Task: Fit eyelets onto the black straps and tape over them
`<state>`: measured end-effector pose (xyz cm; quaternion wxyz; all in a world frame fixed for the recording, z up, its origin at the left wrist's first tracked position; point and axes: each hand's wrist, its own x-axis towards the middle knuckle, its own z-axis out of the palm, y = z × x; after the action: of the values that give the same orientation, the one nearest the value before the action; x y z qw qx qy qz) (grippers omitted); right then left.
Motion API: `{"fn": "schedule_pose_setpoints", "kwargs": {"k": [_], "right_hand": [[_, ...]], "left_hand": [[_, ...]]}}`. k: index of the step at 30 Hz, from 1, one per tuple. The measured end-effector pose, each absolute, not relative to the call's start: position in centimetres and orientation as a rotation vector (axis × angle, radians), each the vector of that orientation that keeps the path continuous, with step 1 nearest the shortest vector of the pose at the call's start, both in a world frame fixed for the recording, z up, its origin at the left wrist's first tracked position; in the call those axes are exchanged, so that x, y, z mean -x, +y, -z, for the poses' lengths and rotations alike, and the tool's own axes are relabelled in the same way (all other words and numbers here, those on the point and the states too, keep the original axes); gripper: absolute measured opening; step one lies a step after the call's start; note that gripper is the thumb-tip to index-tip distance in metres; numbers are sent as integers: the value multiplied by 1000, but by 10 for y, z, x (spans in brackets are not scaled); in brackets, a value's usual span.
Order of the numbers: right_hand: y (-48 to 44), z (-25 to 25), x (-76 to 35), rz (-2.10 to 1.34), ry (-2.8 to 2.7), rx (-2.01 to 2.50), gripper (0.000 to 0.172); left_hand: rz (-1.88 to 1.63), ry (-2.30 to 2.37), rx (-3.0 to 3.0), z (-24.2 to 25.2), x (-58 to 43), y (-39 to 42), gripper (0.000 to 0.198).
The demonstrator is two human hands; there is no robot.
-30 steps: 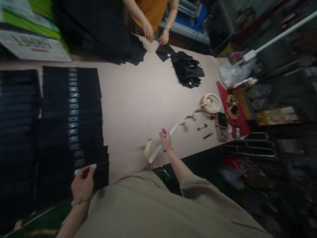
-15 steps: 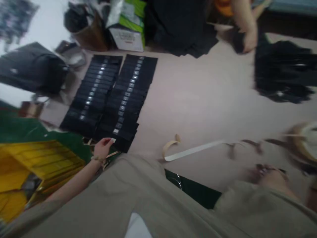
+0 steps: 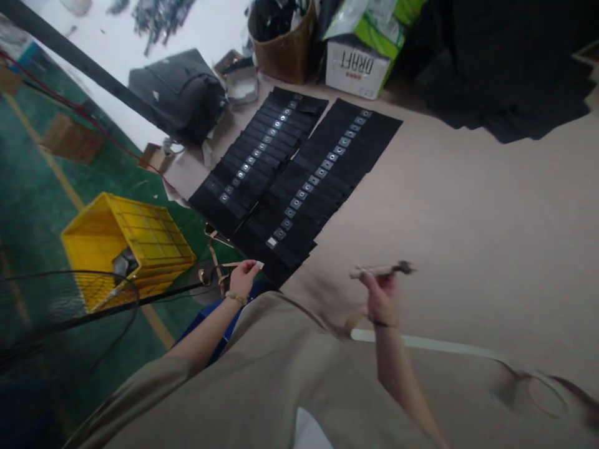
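- Being pinched between thumb and fingers of the left hand (image 3: 242, 277), a small white piece (image 3: 260, 265) is held by the near end of the right-hand row of black pieces (image 3: 322, 178); whether they are touched cannot be told.
- A slim tool (image 3: 382, 270), dark at its right end, is gripped by the right hand (image 3: 382, 299) near the middle of the scene; its kind is blurred.
- Compared with a moment ago, the right hand is now found farther left, closer to that row.
- By this, both hands are judged occupied, apart, with piece and tool brought nearer each other.
- A pale strip (image 3: 440, 344) is seen lying at near right.
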<state>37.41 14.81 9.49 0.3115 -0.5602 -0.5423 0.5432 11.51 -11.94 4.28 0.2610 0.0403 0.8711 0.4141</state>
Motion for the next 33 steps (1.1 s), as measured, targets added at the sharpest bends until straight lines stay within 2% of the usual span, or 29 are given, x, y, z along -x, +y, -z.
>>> {"fn": "schedule_pose_setpoints", "kwargs": {"k": [6, 13, 19, 28, 33], "right_hand": [[109, -26, -203, -1816, -1773, 958, 29], [111, -3, -147, -1376, -2055, 1022, 25], [113, 19, -135, -1189, -2256, 1060, 26], [110, -11, -144, -1164, -2211, 1016, 24], [87, -16, -145, -1245, -2235, 899, 21]], "left_hand": [[-1193, 2287, 4, -31, -97, -125, 38], [-1223, 2157, 125, -24, -82, -136, 38], [-1211, 2141, 219, -20, -83, -149, 39], [-1099, 2209, 217, -11, -83, -165, 37], [-1147, 2201, 231, -15, -80, -159, 38]]}}
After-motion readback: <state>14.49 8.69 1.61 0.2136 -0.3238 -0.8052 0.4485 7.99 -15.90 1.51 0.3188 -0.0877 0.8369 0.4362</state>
